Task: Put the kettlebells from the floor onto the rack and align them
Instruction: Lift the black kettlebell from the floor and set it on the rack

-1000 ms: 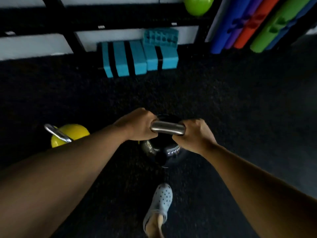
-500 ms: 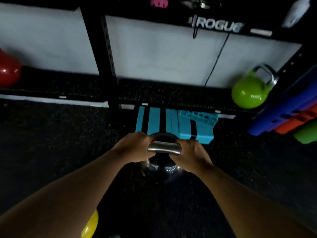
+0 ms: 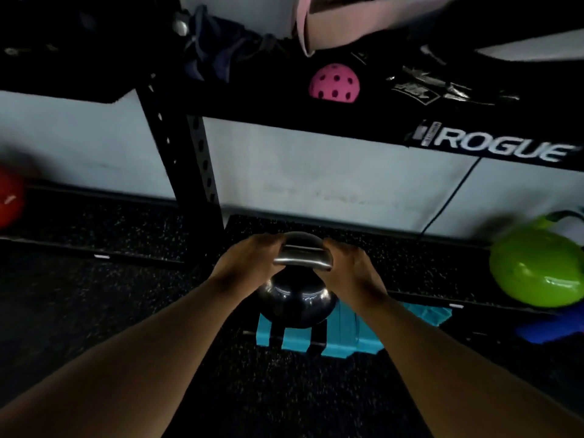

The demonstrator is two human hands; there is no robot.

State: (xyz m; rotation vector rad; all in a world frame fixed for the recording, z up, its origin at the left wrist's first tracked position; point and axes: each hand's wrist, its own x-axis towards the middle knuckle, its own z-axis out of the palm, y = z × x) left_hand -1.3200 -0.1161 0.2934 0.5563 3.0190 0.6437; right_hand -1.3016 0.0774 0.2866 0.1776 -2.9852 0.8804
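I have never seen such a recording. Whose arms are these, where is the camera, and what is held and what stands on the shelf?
There is no machine here. The arms belong to a person, and the one camera sits on that person's head, looking forward and down. So the picture shows what the person sees.

The left hand and the right hand both grip the metal handle of a black kettlebell, held in front of a low shelf of a black rack.

On that shelf, to the right, stands a green kettlebell. Far left, a red one shows partly. On the shelf above lies a pink ball with holes. Under the low shelf, blue blocks rest on the dark floor.
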